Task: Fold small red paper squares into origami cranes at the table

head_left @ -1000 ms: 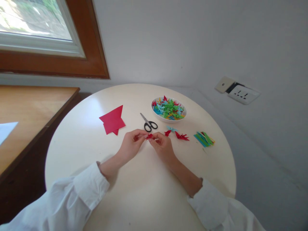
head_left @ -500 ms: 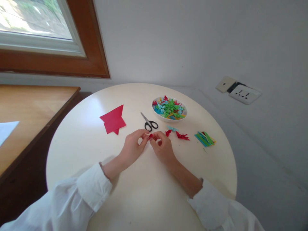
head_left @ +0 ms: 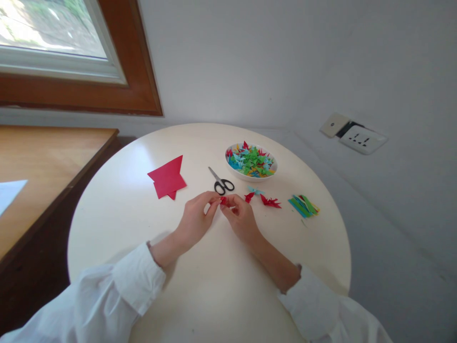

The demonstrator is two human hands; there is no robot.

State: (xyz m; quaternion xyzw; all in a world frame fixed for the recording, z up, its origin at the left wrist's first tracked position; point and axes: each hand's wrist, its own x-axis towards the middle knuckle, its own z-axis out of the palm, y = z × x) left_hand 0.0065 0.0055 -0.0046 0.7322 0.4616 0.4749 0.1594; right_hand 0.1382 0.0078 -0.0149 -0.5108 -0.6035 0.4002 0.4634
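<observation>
A small piece of folded red paper [head_left: 223,200] is pinched between the fingertips of my left hand [head_left: 198,216] and my right hand [head_left: 242,218], over the middle of the white table. Its exact shape is mostly covered by the fingers. Just beyond my hands lie scissors [head_left: 222,183] with black handles, blades slightly apart and pointing away. To the right of my right hand rest a red folded paper crane [head_left: 270,201], a smaller red folded piece [head_left: 249,196] and a light blue folded piece [head_left: 255,190].
A white bowl [head_left: 251,179] full of colourful paper cranes stands at the back right. Sheets of red paper [head_left: 167,178] lie at left. Several coloured paper strips [head_left: 303,206] are piled on the right. A wooden desk [head_left: 53,152] stands beyond the round table's [head_left: 117,228] left edge.
My fingers have shifted slightly around the red paper, and a bit more of it shows between them. Everything else on the table lies as before.
</observation>
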